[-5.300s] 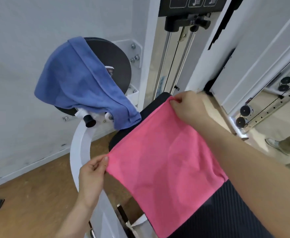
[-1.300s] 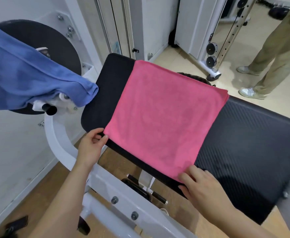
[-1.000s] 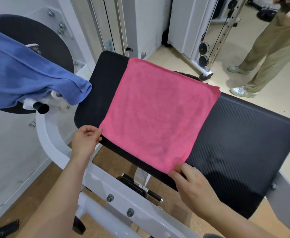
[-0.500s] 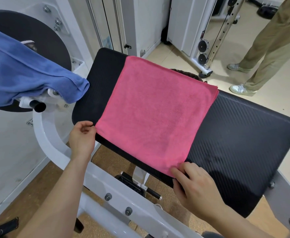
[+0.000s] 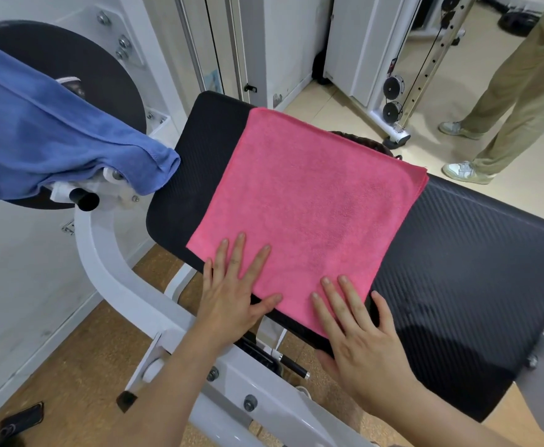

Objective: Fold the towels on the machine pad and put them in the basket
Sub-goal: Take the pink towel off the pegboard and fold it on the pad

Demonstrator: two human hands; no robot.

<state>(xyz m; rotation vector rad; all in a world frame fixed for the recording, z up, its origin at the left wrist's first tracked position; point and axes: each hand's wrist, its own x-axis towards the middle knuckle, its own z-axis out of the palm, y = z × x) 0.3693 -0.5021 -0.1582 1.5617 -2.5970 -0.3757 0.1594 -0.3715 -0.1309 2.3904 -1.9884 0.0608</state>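
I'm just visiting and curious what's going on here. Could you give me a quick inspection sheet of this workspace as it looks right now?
Surface: black machine pad, tilted, on a white frame.
Job's things: pink towel lies flat on the pad, seemingly folded once, edges stacked at its far right corner; blue towel hangs unfolded over the black disc. What may be the basket rim shows beyond the pad, mostly hidden.
Clutter: small dark thing on the floor, unclear.
Hands: left hand and right hand press flat, fingers spread, on the pink towel's near edge.
Cables: black cable over pulleys.
Surroundings: another person's legs stand at the right.
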